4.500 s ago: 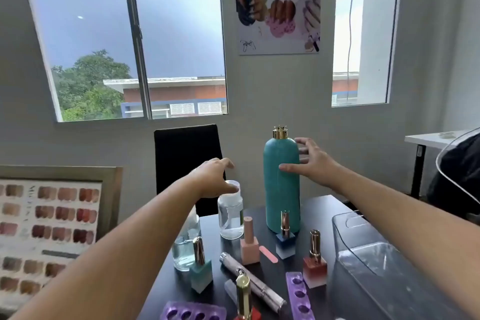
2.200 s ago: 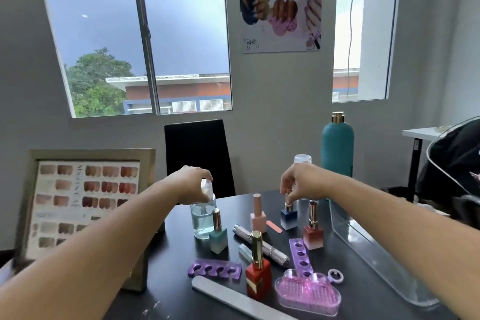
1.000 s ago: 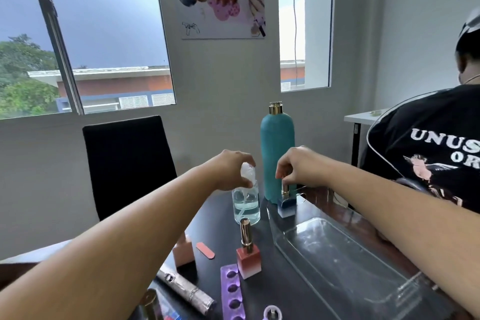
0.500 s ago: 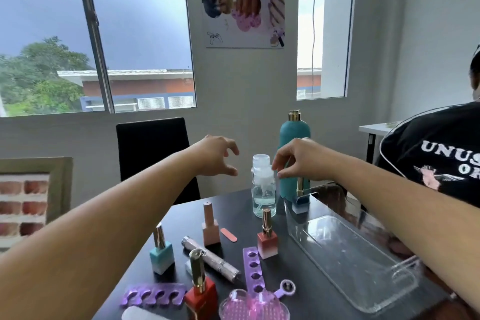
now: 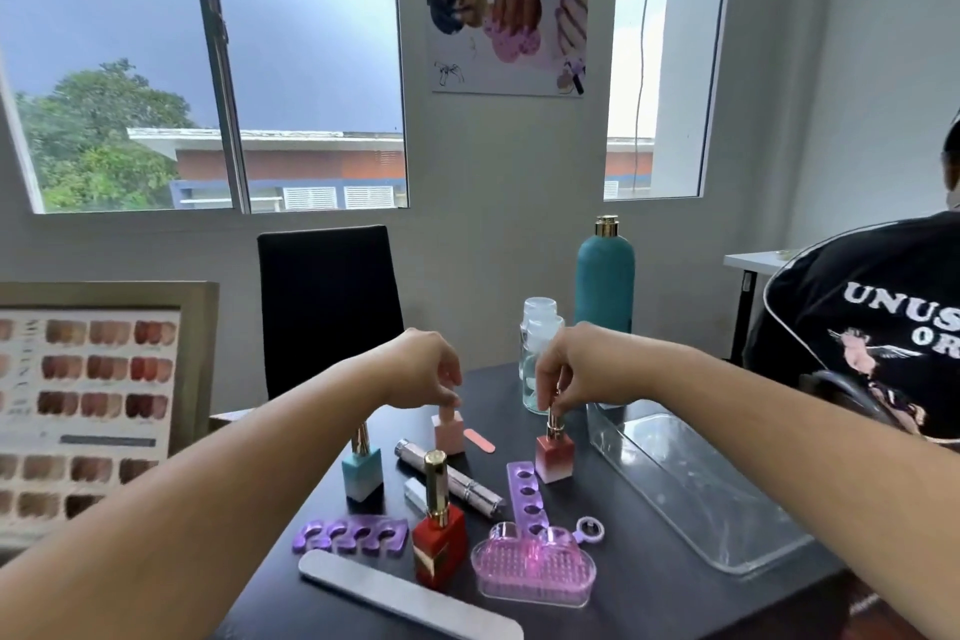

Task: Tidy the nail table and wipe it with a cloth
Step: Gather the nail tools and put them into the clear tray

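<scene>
**Figure: Your arms and hands, head view**

Your left forearm (image 5: 234, 473) and right forearm (image 5: 753, 426) are bare along all their visible length, from the near edges of the view to the wrists. Your left hand (image 5: 426, 372) and right hand (image 5: 579, 369) are likewise bare across knuckles and fingers. The nails are too small to make out.

Black table (image 5: 649, 592) carries polish bottles (image 5: 439, 543), nail file (image 5: 410, 598), clear tray (image 5: 701, 496).
</scene>
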Action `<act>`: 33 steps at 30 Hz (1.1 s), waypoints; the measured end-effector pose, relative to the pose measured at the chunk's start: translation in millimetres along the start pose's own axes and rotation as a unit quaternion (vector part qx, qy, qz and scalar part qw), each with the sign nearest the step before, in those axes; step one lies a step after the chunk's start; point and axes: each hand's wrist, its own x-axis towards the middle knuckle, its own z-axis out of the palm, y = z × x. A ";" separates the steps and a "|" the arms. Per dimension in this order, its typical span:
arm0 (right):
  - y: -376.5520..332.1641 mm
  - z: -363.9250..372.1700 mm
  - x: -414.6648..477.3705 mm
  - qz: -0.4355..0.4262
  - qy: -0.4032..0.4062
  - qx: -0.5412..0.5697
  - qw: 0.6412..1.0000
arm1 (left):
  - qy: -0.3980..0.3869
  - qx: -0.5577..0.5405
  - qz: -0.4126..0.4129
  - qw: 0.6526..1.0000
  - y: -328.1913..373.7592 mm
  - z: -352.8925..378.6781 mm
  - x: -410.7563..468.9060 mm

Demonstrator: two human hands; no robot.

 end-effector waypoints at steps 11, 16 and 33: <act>26.1 -8.7 22.1 0.002 0.054 0.008 0.999 | 0.073 -0.018 0.016 0.997 0.7 0.8 43.3; 38.0 -11.5 38.5 0.005 0.061 -0.009 0.998 | 0.088 -0.031 0.023 0.995 6.9 4.8 76.6; 54.1 -9.2 45.2 0.012 0.067 -0.028 0.997 | 0.074 -0.034 0.014 0.997 10.0 21.1 106.7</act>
